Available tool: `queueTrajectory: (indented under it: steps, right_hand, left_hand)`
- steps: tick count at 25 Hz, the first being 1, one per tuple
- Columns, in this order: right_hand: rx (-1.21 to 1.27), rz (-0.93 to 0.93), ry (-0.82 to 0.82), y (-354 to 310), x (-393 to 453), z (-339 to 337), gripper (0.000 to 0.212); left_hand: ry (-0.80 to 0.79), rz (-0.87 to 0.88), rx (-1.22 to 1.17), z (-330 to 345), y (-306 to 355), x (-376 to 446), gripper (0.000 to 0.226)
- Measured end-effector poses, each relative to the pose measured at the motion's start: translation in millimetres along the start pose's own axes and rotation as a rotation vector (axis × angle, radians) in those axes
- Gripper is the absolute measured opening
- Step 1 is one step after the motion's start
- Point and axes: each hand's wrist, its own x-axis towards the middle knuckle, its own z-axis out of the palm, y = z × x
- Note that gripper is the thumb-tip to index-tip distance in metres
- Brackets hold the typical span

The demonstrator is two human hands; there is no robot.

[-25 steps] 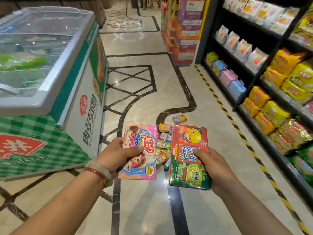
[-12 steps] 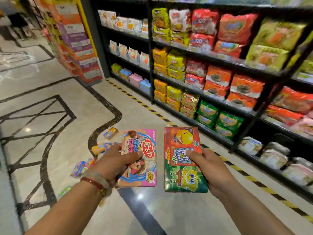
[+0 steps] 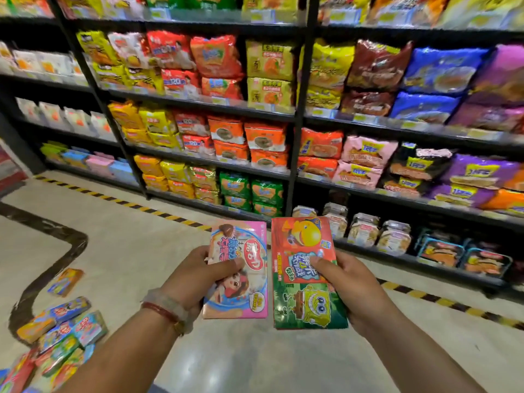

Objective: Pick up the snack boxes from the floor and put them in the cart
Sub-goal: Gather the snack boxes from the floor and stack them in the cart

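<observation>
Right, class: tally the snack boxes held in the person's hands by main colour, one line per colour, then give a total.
Pink box, in the left hand: 1
Red-and-green box, in the right hand: 1
Total held: 2
More boxes lie in a pile on the floor, too overlapped and cut off to count.

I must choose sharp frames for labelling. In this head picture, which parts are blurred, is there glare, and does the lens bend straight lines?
Head view: the shelves are smeared by motion blur, most at the upper and right edges; the pink box and the red and green box stay readable. Head view: soft glare lies on the floor under the arms. Head view: shelf posts lean and bow, wide-angle distortion.
</observation>
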Motion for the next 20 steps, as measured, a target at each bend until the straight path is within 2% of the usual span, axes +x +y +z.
queueTrajectory:
  steps: [1,4,10,18,20]
  right_hand:
    - [0.019,-0.004,0.043,-1,-1,-20,0.015]
    - [0.090,-0.011,0.174,-3,-6,-72,0.012]
    - [0.208,0.002,0.436,0,-1,-159,0.018]
    - [0.381,-0.051,0.802,-21,14,-259,0.017]
    - [0.438,-0.067,0.887,-22,12,-278,0.019]
  left_hand:
    - [-0.041,-0.008,0.015,21,0,8,0.047]
    - [-0.161,-0.026,0.081,80,1,33,0.028]
    - [-0.397,-0.061,0.214,196,8,96,0.019]
    - [-0.778,-0.115,0.376,368,31,173,0.024]
    - [-0.870,-0.138,0.416,406,31,182,0.018]
